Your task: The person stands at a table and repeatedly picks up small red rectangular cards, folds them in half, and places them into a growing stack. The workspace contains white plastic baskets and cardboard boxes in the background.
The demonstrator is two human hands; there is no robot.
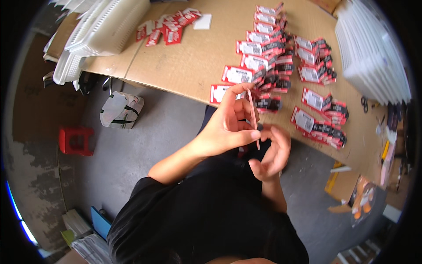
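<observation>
My left hand holds a thin red-and-white card edge-on, pinched between thumb and fingers above the table's front edge. A small dark piece shows on the card's far side. Close to it is my right hand, its thumb spread from curled fingers; whether the fingertips touch the dark piece is hard to tell. Beyond the hands, red packaging cards with white labels and dark items lie overlapped in a long row. To the right lie smaller groups of similar cards, one an upper group and one a front group.
On the cardboard-covered table are loose red cards and a white card. White plastic baskets stand stacked at left and right. Scissors lie at right. A bag and red stool are on the floor.
</observation>
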